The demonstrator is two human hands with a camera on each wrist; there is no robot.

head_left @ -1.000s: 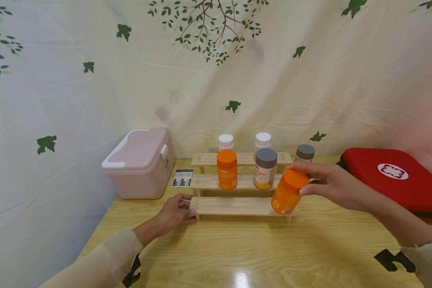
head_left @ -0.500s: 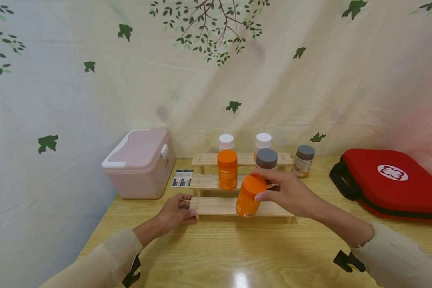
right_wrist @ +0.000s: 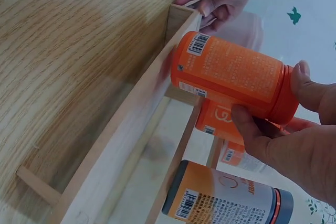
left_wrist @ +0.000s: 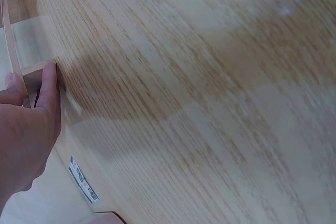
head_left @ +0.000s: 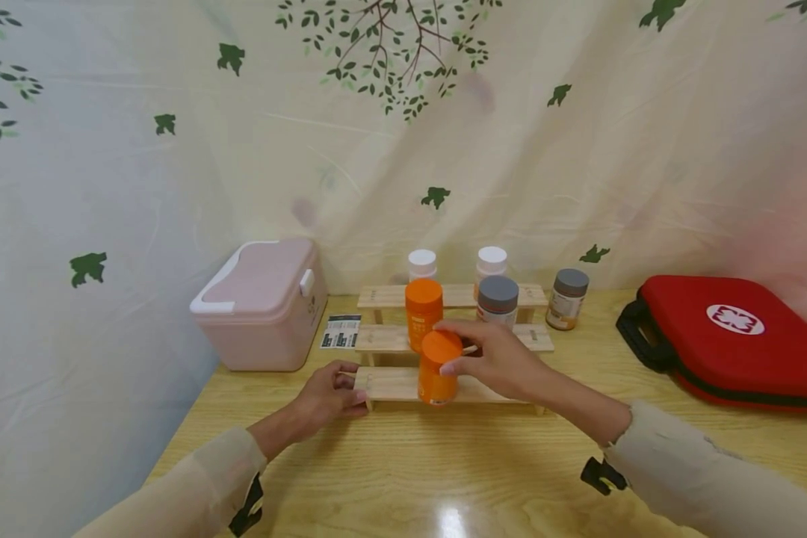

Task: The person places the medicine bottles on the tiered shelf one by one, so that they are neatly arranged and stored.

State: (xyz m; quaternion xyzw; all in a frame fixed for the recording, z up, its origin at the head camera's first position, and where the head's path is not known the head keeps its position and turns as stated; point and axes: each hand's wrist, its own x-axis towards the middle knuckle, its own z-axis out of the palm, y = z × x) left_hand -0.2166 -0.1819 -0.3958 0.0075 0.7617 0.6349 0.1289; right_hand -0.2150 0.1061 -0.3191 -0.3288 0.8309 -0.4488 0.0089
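Note:
My right hand (head_left: 501, 362) holds an orange pill bottle (head_left: 436, 385) near its orange lid, over the lowest step of a three-step wooden rack (head_left: 386, 382). In the right wrist view that bottle (right_wrist: 226, 72) has its base close to the step; whether it touches, I cannot tell. The left end of the same step is gripped by my left hand (head_left: 326, 392), thumb and fingers around the wood in the left wrist view. A second orange bottle (head_left: 422, 306) and a grey-lidded bottle (head_left: 498, 293) stand on the middle step. Two white-capped bottles (head_left: 422, 263) are on the top step, partly hidden.
Left of the rack sits a pink lidded box (head_left: 262, 314), with a printed card (head_left: 341, 332) beside it. Another grey-lidded bottle (head_left: 566, 300) stands on the table (head_left: 390, 471) right of the rack. A red first-aid case (head_left: 733, 344) lies at the far right.
My right hand has carried the orange bottle leftward along the lowest step, from its right end to left of the middle, and the bottle is now more upright. My left hand has stayed in place.

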